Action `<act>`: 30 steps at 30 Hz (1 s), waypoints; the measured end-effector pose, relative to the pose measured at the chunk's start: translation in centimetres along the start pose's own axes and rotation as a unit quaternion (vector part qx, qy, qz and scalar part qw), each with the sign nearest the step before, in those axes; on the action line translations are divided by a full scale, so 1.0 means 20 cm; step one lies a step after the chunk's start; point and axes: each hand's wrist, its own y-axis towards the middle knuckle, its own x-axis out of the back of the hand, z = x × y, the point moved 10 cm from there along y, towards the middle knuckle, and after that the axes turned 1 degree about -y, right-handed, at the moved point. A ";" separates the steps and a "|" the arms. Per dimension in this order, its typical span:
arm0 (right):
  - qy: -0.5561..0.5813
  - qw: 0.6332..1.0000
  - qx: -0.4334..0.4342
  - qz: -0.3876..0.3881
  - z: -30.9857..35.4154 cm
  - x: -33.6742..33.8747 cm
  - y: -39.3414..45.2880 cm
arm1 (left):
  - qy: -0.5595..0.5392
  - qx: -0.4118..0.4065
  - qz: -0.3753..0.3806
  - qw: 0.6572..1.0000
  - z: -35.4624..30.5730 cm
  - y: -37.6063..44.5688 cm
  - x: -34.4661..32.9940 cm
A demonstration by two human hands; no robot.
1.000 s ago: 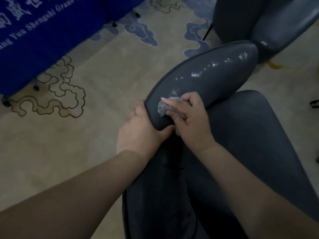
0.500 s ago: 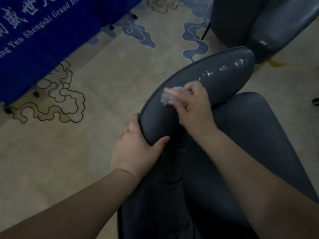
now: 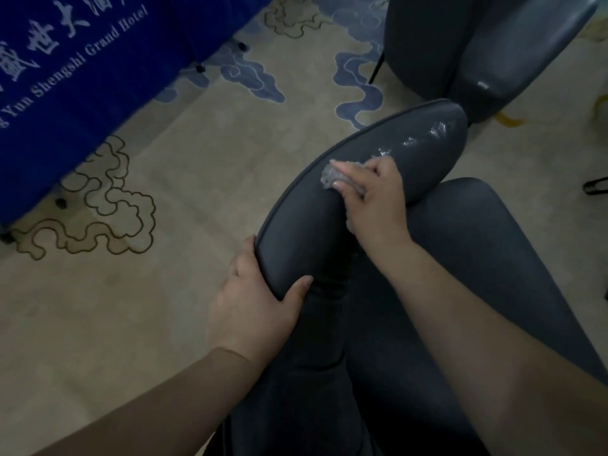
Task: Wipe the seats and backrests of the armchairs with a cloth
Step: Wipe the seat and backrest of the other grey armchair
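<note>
2 hands work on the dark grey padded leather armchair backrest (image 3: 378, 166): the left hand (image 3: 253, 311) clamps its near end, the right hand (image 3: 371, 199) presses a crumpled pale cloth (image 3: 329, 177) at mid-length.

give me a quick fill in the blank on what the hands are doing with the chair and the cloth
1. The right hand presses a crumpled ____ against the backrest.
2. The ____ hand grips the near end of the backrest.
3. Shiny wet streaks lie toward the ____ end of the backrest.
4. The tablecloth at upper left is ____ in colour.

Missing words: cloth; left; far; blue
</note>
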 end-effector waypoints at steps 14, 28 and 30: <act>0.004 0.997 -0.074 -0.020 -0.03 -0.04 0.00 | -0.032 -0.010 0.043 0.999 -0.02 -0.01 0.00; 0.040 0.987 -0.151 -0.039 -0.05 -0.03 -0.08 | -0.089 -0.067 0.126 0.986 -0.06 0.04 -0.01; 0.063 0.984 -0.160 -0.040 -0.07 -0.02 -0.08 | -0.067 -0.110 0.128 0.983 -0.12 0.15 -0.01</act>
